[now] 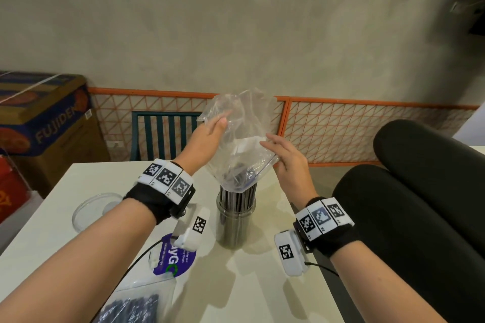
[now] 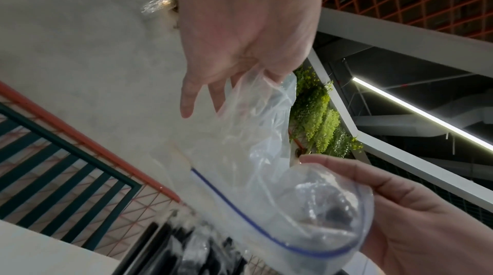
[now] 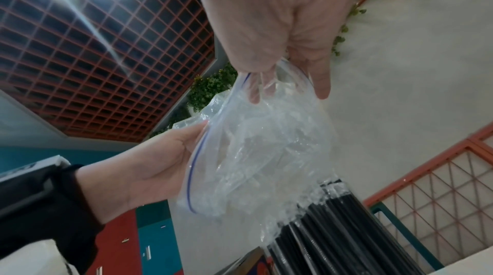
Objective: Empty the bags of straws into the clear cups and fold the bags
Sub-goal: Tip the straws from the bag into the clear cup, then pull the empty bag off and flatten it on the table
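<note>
A clear zip bag (image 1: 244, 139) with a blue seal line hangs mouth-down over a clear cup (image 1: 235, 228) full of black straws (image 1: 237, 200). The bag looks nearly empty, and its lower end still drapes over the straw tops. My left hand (image 1: 214, 127) pinches the bag's upper left part, thumb in front and fingers behind the plastic (image 2: 253, 153). My right hand (image 1: 283, 155) pinches the right side near the seal, and its fingers (image 3: 253, 94) show through the film. The straws (image 3: 333, 227) stand packed below both hands.
A second zip bag (image 1: 133, 307) filled with dark straws lies at the table's near edge. A clear round lid or dish (image 1: 95, 211) sits on the left and a purple label (image 1: 178, 257) near the cup. Black cushions (image 1: 420, 191) border the table's right side. A green chair (image 1: 162, 134) stands behind.
</note>
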